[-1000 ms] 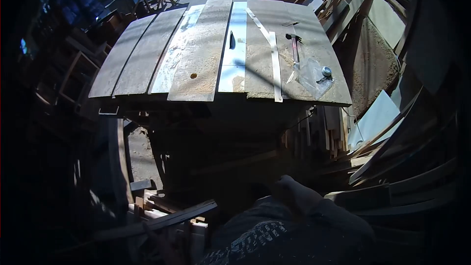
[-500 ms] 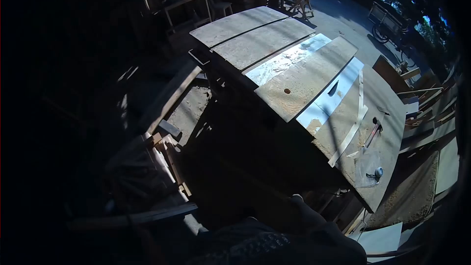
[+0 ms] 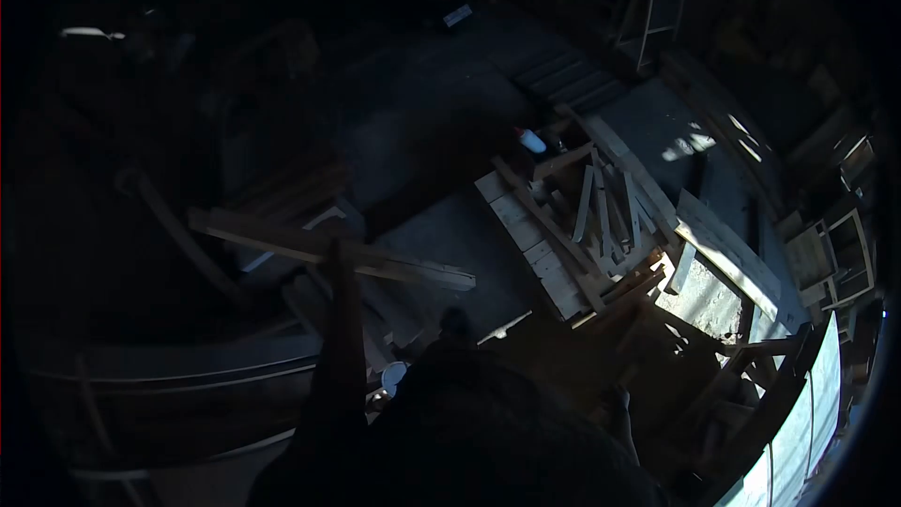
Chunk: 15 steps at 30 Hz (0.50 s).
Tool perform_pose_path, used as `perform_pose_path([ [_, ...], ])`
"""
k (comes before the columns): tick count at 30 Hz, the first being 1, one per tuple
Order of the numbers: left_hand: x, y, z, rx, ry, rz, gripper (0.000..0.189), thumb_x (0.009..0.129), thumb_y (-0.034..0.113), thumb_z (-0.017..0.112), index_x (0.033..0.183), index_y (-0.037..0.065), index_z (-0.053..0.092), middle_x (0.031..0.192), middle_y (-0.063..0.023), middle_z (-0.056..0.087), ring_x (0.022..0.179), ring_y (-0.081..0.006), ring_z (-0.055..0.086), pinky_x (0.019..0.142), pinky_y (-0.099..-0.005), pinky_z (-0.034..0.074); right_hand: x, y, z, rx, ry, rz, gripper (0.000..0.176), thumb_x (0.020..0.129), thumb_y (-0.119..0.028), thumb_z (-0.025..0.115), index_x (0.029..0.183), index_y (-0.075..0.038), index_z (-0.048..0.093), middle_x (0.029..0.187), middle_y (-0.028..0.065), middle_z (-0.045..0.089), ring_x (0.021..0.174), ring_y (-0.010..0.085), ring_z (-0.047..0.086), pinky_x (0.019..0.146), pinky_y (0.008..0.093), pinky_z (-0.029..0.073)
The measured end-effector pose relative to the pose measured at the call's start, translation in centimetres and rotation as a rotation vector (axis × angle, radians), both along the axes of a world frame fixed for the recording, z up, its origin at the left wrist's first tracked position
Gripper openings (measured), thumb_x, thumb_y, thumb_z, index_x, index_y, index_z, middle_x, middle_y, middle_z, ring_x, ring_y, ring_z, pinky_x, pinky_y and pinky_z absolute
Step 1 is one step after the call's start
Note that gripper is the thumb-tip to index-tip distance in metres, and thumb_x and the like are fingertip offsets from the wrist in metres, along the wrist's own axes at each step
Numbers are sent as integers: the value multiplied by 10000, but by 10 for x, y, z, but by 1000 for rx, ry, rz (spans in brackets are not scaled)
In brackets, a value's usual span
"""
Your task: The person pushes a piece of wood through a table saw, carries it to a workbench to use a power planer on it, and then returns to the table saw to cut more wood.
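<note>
In deep shadow, my left hand (image 3: pixel 338 261) is closed around a long wooden plank (image 3: pixel 413 268). The plank slants across the left-centre of the head view, and its pale end lies right of the hand. My right hand (image 3: pixel 619 402) hangs low near my body on the right. It is too dark to make out its fingers or anything in them. The nearest large thing to that hand is the worktable (image 3: pixel 807 432), whose sunlit boards show at the lower right edge.
Loose wood strips (image 3: pixel 605 207) lie piled on the floor ahead, with a white bottle with a red cap (image 3: pixel 531 140) behind them. A long board (image 3: pixel 727 258) lies partly in sunlight. Small wooden frames (image 3: pixel 849 258) stand at right. A round light-coloured object (image 3: pixel 394 376) is near my body.
My view has swung left, from the sunlit worktable to the shaded floor. The worktable has shifted to the lower right edge. The plank in my left hand now shows farther up in the view.
</note>
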<state>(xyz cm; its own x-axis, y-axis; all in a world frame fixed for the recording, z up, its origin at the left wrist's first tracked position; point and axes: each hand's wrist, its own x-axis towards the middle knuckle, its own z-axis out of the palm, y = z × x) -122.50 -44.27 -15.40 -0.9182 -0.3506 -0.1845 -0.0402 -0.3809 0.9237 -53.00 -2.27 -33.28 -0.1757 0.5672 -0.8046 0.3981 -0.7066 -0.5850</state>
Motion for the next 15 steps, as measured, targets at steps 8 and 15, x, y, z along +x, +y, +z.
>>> perform_pose_path([
  [8,-95,-70,73,-150,15,253,607,844,318,715,1255,-3,404,1162,-124,509,1071,-224,526,862,-374,470,-294,50,72,-58,-237,333,231,904,-314,573,1063,-147,590,809,72,649,564,217,621,476,361,501],
  [15,-240,-69,125,-211,178,312,536,865,281,690,1237,30,399,1076,-95,535,968,-168,530,836,-329,462,-499,132,56,-41,-356,540,306,874,-376,608,1009,-104,572,764,64,594,567,201,568,511,359,497],
])
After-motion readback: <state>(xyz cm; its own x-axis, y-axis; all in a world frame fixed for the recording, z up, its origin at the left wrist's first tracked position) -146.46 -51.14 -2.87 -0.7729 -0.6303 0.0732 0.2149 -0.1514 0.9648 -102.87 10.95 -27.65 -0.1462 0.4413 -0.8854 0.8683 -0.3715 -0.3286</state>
